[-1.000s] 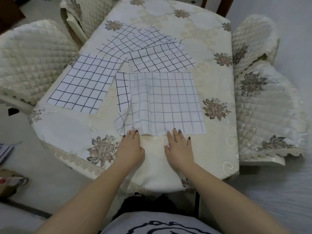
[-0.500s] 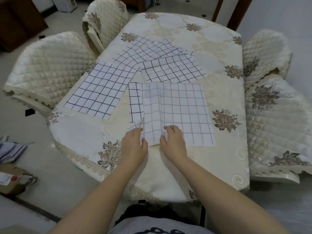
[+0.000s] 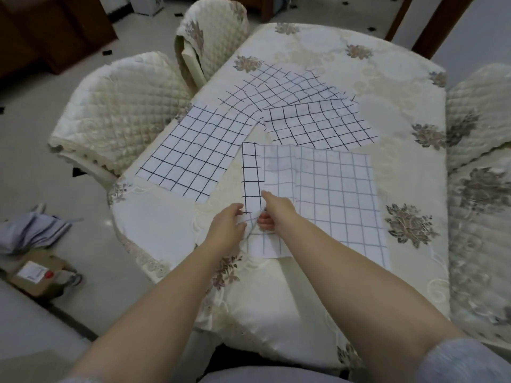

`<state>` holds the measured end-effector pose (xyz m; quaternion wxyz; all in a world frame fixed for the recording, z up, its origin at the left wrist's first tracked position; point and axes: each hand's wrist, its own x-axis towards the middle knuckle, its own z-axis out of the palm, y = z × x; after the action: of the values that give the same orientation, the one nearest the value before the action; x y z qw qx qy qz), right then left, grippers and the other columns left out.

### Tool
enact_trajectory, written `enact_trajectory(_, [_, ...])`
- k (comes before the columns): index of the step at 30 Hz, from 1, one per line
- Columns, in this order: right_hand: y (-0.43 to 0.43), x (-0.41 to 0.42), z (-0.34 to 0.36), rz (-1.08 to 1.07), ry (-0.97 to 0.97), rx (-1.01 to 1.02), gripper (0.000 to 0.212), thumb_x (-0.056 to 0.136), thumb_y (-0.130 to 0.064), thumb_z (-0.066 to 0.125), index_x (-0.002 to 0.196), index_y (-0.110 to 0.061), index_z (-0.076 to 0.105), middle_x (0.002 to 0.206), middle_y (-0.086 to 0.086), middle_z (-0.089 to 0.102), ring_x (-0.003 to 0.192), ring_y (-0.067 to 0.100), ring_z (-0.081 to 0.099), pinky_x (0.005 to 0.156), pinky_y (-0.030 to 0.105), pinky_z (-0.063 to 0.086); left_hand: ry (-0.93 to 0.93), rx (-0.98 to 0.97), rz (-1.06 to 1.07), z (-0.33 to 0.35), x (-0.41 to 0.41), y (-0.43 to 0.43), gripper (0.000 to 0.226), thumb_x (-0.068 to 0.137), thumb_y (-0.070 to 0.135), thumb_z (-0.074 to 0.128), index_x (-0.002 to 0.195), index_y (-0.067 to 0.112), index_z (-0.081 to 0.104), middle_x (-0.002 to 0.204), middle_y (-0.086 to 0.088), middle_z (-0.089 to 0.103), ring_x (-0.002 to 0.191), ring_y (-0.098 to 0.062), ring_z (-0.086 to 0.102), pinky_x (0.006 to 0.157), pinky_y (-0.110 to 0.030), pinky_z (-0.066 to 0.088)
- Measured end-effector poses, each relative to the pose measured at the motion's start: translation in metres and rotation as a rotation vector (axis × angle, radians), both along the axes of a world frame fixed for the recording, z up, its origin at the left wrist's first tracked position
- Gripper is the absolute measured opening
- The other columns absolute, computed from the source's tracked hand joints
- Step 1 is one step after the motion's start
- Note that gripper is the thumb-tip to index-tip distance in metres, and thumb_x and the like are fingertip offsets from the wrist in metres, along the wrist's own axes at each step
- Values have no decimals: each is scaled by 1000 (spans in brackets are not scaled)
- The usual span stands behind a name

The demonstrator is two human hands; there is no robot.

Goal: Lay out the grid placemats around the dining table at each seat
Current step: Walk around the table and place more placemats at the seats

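Note:
Several white placemats with black grid lines lie on the cream floral tablecloth of the dining table (image 3: 359,64). The nearest placemat (image 3: 337,200) lies pale side up, its left edge folded over to show the dark grid. My left hand (image 3: 228,226) and my right hand (image 3: 275,212) both pinch this mat at its near left corner, where the cloth is bunched and slightly lifted. A second placemat (image 3: 193,156) lies flat at the left seat. Two more overlap farther back: one placemat (image 3: 318,124) in the middle and another placemat (image 3: 276,84) behind it.
Quilted cream chairs stand on the left (image 3: 119,111), the far left (image 3: 213,31) and the right (image 3: 481,205). On the floor to the left lie folded grey cloth (image 3: 33,230) and a cardboard box (image 3: 41,275). Dark wooden furniture (image 3: 49,31) fills the far left corner.
My hands went from resting flat on the tablecloth below the nearest placemat to closing together on its near left corner, which is now bunched and lifted. The view has shifted.

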<state>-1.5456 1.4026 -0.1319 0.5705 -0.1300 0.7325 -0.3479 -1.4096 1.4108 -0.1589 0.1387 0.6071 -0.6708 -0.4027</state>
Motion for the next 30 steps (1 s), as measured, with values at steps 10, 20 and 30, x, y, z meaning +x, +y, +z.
enact_trajectory(10, [-8,7,-5,105,215,85,13,77,-1,56,65,-4,50,55,16,57,61,33,64,72,49,58,-34,-38,1,3,5,-5,7,84,19,64,78,16,64,73,6,60,74,-15,57,62,-25,40])
enact_trajectory(20, [-19,16,34,40,214,-112,11,78,-11,55,80,-2,59,70,15,63,58,30,65,67,42,59,146,-37,124,35,21,-1,17,81,22,68,72,7,66,65,-6,67,57,-17,55,59,-29,45])
enact_trajectory(30, [-42,59,64,234,221,-125,18,74,-17,58,82,-3,65,66,10,65,50,21,62,53,24,51,166,-150,253,67,56,8,19,80,19,65,66,7,62,60,-4,67,61,-22,60,58,-32,47])
